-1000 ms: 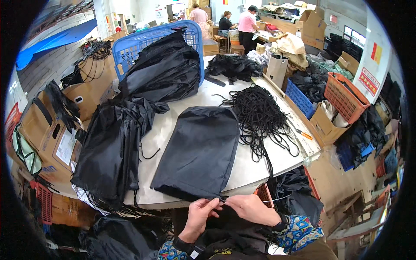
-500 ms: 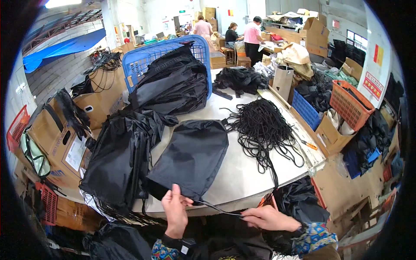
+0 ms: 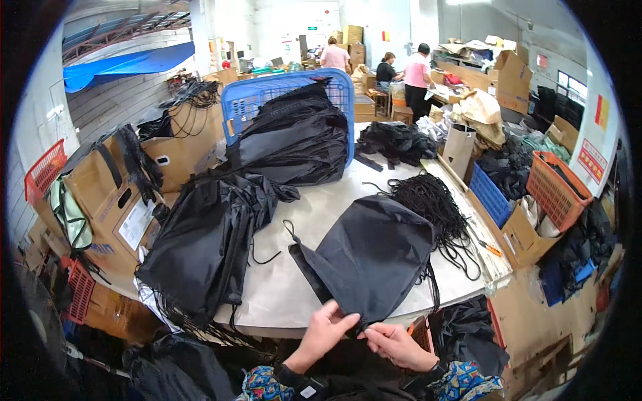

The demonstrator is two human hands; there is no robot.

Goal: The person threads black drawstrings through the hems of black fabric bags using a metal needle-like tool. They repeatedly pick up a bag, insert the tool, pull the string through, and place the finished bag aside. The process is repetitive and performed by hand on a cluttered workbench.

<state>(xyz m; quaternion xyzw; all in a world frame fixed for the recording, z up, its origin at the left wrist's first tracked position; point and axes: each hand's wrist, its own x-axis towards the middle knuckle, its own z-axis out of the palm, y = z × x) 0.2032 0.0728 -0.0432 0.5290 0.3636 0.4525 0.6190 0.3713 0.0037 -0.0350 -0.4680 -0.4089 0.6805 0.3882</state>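
Head view: grip first. With clock hours read from the pinch point, the lower corner of a black bag (image 3: 378, 250) is pinched between thumb and fingers of the left hand (image 3: 323, 339); the same corner is clasped by the fingertips of the right hand (image 3: 401, 347), close beside. Whether a cord end is also held there cannot be told, dark on dark.

The bag is spread from 12 to 1 o'clock on the white table (image 3: 267, 291), its far part lying against the heap of loose black cords (image 3: 438, 207) at 1 o'clock. A small cord loop (image 3: 289, 227) is seen at the bag's corner toward 11 o'clock.

Progress, as judged: the looped corner looks done; the gripped corner looks mid-work, no finished knot being visible. At 10 o'clock a pile of black bags (image 3: 200, 244) is laid with cords trailing off its near edge, so these are probably finished. Toward 11 to 12 o'clock more black bags (image 3: 294, 144) are stacked in a tilted blue basket (image 3: 351, 113); their state cannot be told. Plenty of cord is left unused. An orange-handled tool (image 3: 491, 248) is left at 2 o'clock, untouched.
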